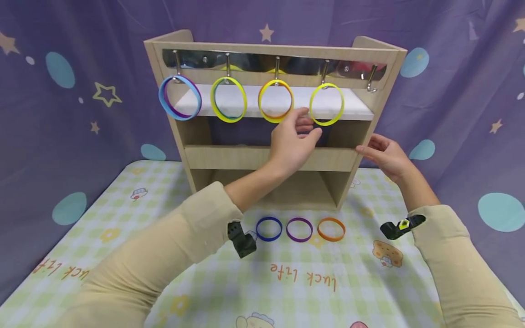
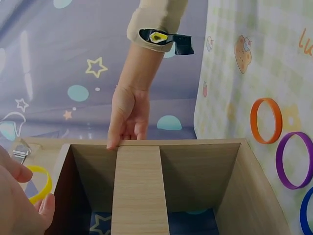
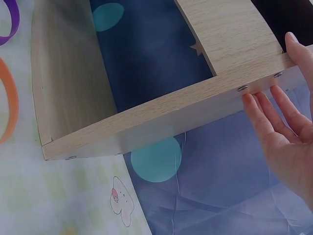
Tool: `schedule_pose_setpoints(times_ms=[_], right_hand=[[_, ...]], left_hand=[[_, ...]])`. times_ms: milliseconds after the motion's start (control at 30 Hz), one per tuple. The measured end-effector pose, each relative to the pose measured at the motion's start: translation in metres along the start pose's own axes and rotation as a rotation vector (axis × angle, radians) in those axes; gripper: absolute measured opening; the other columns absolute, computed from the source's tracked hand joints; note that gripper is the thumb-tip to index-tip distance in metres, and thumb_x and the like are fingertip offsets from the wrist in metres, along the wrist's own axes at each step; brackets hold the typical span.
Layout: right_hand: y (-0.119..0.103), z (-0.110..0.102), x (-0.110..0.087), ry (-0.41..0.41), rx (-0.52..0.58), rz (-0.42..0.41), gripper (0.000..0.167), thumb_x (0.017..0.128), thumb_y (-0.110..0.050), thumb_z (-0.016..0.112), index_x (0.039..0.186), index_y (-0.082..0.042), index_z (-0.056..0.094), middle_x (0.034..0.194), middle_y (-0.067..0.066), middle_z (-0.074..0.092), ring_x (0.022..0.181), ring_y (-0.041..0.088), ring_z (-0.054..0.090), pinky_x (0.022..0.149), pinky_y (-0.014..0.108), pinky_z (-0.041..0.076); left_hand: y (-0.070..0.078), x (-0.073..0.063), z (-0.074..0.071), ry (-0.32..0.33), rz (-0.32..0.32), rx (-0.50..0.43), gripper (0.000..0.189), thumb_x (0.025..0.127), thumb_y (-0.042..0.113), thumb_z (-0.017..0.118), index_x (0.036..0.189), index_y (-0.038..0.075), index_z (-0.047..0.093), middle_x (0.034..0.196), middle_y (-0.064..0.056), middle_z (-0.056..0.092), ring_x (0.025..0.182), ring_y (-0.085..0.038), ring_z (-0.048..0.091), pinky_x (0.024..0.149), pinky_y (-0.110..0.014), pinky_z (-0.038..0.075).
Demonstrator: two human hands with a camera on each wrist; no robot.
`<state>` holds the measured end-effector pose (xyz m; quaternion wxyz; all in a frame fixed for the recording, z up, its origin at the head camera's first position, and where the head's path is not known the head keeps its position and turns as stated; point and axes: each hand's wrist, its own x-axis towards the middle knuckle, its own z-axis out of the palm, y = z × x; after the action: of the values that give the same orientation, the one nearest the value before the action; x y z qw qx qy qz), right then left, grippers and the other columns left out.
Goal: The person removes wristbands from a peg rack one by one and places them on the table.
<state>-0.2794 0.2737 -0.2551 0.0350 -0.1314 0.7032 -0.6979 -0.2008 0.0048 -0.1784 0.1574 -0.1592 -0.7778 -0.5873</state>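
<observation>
In my head view, the lone yellow ring (image 1: pixel 326 124) hangs from its hook (image 1: pixel 325 71) between one and two o'clock. I judge it light, soft and springy; I'd pinch its band at six o'clock. My left hand (image 1: pixel 292 141), thumb and fingers apart, sits toward its half-past seven; contact I can't tell. My right hand (image 1: pixel 387 157), at three o'clock, grips the rack (image 1: pixel 229 158) between thumb and fingers.
</observation>
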Motion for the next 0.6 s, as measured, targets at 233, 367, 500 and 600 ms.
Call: schedule_pose_setpoints(times_ms=[233, 367, 500, 600], right_hand=[[0.0, 0.001, 0.002, 0.004, -0.019, 0.006, 0.056, 0.091, -0.005, 0.063, 0.14, -0.001, 0.037, 0.106, -0.012, 0.065, 0.096, -0.001, 0.063, 0.082, 0.01, 0.055], [-0.001, 0.001, 0.002, 0.005, -0.029, 0.011, 0.063, 0.091, -0.006, 0.063, 0.145, 0.002, 0.03, 0.107, -0.013, 0.064, 0.097, -0.002, 0.062, 0.083, 0.009, 0.055], [0.0, 0.001, 0.001, 0.001, -0.014, 0.013, 0.062, 0.091, -0.005, 0.062, 0.144, 0.002, 0.03, 0.107, -0.012, 0.064, 0.097, -0.001, 0.063, 0.083, 0.009, 0.055], [-0.001, 0.001, 0.003, 0.013, -0.032, 0.012, 0.06, 0.091, -0.006, 0.063, 0.143, 0.001, 0.033, 0.106, -0.014, 0.064, 0.096, -0.002, 0.063, 0.083, 0.009, 0.055]], left_hand=[[0.0, 0.004, 0.006, 0.015, -0.042, -0.031, 0.031, 0.088, 0.014, 0.067, 0.116, 0.002, 0.058, 0.113, -0.012, 0.069, 0.106, -0.019, 0.067, 0.089, -0.018, 0.056], [0.002, 0.004, 0.012, 0.055, -0.072, -0.099, 0.029, 0.088, 0.019, 0.07, 0.109, 0.003, 0.059, 0.108, -0.011, 0.071, 0.101, -0.019, 0.069, 0.082, -0.016, 0.057], [0.004, 0.003, 0.017, 0.112, -0.088, -0.156, 0.028, 0.087, 0.02, 0.072, 0.104, 0.001, 0.061, 0.099, -0.013, 0.073, 0.093, -0.02, 0.071, 0.071, -0.015, 0.058], [0.005, 0.005, 0.017, 0.145, -0.066, -0.197, 0.026, 0.087, 0.017, 0.071, 0.102, -0.002, 0.061, 0.094, -0.016, 0.074, 0.086, -0.022, 0.072, 0.066, -0.016, 0.058]])
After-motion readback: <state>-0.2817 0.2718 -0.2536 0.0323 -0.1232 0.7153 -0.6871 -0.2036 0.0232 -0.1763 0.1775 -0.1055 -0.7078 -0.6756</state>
